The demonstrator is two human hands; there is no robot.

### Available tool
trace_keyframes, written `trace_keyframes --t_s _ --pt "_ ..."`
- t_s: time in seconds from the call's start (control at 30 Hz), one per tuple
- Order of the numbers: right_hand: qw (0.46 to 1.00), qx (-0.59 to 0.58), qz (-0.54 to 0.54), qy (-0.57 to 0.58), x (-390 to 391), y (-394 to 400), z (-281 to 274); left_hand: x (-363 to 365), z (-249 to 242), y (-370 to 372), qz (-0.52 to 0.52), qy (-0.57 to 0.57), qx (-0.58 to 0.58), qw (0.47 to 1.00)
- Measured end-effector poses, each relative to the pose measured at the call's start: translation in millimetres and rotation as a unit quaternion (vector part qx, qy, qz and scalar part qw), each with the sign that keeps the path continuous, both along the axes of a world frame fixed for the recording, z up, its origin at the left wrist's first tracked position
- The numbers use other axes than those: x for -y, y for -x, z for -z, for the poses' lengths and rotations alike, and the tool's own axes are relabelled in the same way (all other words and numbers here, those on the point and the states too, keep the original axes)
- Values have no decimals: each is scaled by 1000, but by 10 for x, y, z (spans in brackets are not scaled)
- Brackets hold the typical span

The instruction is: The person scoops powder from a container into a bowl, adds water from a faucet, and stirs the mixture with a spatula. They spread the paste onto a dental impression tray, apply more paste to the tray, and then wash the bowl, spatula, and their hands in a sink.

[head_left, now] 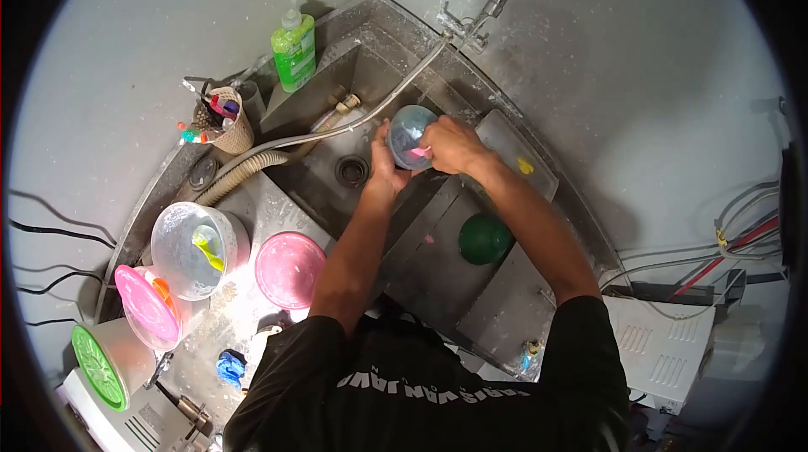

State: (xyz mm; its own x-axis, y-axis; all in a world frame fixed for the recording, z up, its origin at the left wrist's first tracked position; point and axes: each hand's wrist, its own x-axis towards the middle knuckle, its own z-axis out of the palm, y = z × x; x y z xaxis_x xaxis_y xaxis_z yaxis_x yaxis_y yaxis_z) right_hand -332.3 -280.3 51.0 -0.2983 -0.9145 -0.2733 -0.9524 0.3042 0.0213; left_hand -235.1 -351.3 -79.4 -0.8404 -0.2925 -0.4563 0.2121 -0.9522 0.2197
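Note:
Over the sink basin (332,145), my left hand (385,167) supports a translucent plastic container (411,125) from its left side and underneath. My right hand (454,146) reaches over the container's right rim with its fingers curled. A small pink item (418,151) shows at those fingertips, inside the container; its kind cannot be made out. Below my right forearm, a green bowl (485,239) rests in the right-hand part of the sink. The drain (352,170) lies left of my left hand.
A flexible hose (362,121) crosses the basin from the wall tap (471,31). Green soap bottle (295,52) and basket of utensils (227,125) line the left ledge. A clear tub (189,250), pink lid (290,269) and lidded containers stand lower left. A yellow item (524,166) lies right.

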Motion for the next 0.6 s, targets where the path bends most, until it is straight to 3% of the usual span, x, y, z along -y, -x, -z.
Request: trace_keyframes --t_s 0.07,0.1,0.2,0.33,0.37,0.47,0.6 --pt "995 38 -76 51 -24 29 58 -11 97 -1 36 3 -20 999" --pt "991 -3 -103 81 -10 76 77 -17 62 -35 51 2 -24 998" --pt "996 -79 -43 9 -66 139 50 -16 -16 -105 62 8 -21 998" --pt "990 123 39 57 -81 -5 167 -124 18 -86 8 17 -37 999" --pt "987 109 45 107 -75 48 327 -160 38 -55 -6 16 -40 999" --pt "997 -24 67 42 -119 -127 50 -96 -80 -149 6 -2 -38 999" --pt "997 -6 -65 27 -165 -192 -10 -160 -90 -170 30 34 26 999"
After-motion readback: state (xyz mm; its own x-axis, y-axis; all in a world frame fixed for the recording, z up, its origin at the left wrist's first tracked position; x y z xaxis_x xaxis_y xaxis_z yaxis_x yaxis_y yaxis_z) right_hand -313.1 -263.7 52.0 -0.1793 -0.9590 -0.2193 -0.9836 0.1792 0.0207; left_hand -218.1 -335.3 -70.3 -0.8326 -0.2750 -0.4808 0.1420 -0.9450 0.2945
